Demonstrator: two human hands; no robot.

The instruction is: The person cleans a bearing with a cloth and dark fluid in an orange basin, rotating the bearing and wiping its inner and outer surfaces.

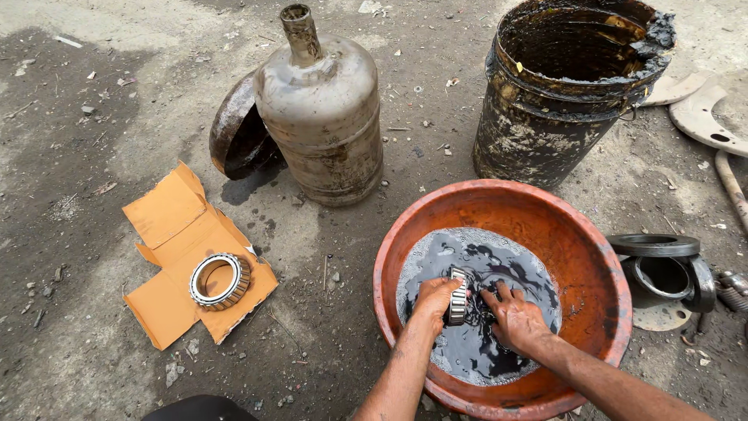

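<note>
Orange basin [592, 257] is holding dark liquid | left hand [433, 298] is gripping roller bearing [458, 296] upright in it, fingers curled | right hand [514, 318] is pressing beside, fingers spread | second bearing [220, 281] is lying on cardboard [167, 234]

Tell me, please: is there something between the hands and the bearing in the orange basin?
Nothing visible. The left hand already grips the bearing, held on edge in the dark liquid, and the right hand is beside it, its fingers reaching it. The orange basin holds nothing else visible.

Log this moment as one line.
left hand: grips bearing | right hand: in dark liquid | orange basin
</note>
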